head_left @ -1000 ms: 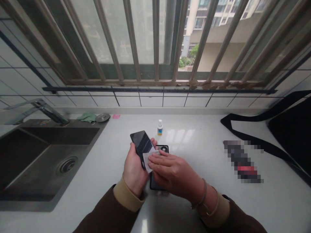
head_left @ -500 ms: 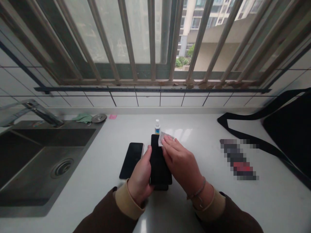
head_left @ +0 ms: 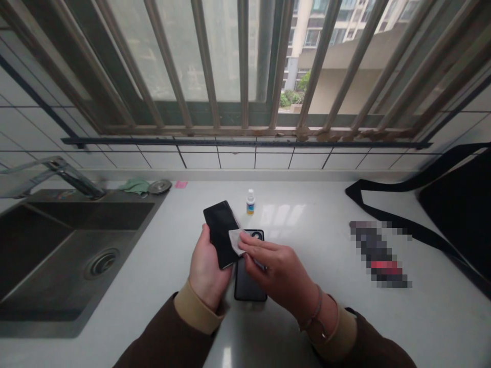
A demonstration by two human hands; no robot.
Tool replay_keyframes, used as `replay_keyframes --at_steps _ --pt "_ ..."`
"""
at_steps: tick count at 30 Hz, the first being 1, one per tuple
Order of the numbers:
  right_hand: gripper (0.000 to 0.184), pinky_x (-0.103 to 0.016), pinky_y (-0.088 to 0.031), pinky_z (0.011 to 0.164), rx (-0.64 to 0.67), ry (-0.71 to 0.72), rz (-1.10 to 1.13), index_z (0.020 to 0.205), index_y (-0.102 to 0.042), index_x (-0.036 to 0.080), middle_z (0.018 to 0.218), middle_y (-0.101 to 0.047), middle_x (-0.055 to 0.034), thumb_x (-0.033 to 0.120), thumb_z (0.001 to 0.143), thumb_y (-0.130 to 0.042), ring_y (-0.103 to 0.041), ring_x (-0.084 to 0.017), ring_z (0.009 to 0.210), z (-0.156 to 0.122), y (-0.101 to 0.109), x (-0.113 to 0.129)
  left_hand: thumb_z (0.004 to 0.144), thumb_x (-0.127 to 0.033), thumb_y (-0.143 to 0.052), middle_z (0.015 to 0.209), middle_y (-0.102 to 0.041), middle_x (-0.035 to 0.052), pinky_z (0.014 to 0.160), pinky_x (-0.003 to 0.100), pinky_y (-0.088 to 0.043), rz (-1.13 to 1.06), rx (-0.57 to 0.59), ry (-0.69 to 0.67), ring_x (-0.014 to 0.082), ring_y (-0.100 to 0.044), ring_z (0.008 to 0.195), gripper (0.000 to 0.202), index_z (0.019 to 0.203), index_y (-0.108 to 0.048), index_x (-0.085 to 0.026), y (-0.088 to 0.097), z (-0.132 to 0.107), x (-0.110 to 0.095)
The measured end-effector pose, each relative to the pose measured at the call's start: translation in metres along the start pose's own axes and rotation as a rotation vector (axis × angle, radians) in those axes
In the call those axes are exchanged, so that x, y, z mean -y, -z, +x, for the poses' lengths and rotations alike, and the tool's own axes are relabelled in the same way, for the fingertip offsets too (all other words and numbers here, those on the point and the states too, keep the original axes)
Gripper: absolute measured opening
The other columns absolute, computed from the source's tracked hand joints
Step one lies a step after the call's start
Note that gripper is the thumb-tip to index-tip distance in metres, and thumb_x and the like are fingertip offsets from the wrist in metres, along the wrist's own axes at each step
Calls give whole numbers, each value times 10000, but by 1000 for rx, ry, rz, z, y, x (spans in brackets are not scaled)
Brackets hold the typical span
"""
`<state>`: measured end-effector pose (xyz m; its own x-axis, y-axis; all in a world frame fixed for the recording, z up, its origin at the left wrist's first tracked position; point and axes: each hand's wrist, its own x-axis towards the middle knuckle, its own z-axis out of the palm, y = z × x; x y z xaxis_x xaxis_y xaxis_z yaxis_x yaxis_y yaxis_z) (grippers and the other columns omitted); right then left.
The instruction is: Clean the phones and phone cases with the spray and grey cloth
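Note:
My left hand is closed around a black phone, which is tilted with its dark glossy face up. Pinched in the fingers of my right hand is a small white wipe, pressed against the right edge of that phone. Below them, a second black phone lies back up on the counter, its round camera showing at the top; my right hand covers part of it. A small white bottle with a blue and yellow label stands just beyond the phones.
A sink with a faucet is at the left. Beside it are a green cloth, a metal strainer lid and a pink slip. On the right lie a pixelated object and a black bag with its strap. A barred window stands behind.
The held phone is now further left and tilted, with the wipe lower at its right edge. The phone beneath shows its camera; the one lying at the left no longer shows.

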<state>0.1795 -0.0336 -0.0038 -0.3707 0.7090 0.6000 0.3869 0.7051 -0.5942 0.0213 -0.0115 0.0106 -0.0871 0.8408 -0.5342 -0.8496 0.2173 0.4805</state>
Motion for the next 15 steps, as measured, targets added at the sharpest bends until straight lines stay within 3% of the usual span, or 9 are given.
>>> replay_keyframes --at_steps 5,10,15 --pt "342 -361 -635 1108 -34 50 30 1305 -787 163 1352 -780 -124 126 1021 -600 -765 -224 1256 0 -1 6 1142 -473 -349 944 -807 153 797 413 -672 -25 86 -82 262 -797 793 547 1211 -743 -100 0 -2 -9" --pt "354 -389 -627 1125 -78 -2 -71 1345 -771 176 1429 -734 -135 137 1043 -591 -754 -245 1275 -2 -2 0 1137 -502 -392 1028 -827 172 943 419 -657 -2 141 58 267 -813 906 573 1256 -751 -71 4 -2 5" --pt "347 -483 -556 1209 -128 -5 -251 1343 -764 164 1383 -762 -141 140 1078 -541 -738 -256 1303 -1 -1 -13 1137 -456 -450 1163 -831 163 1093 433 -593 53 214 150 285 -804 1093 509 1352 -730 -89 4 -9 17"
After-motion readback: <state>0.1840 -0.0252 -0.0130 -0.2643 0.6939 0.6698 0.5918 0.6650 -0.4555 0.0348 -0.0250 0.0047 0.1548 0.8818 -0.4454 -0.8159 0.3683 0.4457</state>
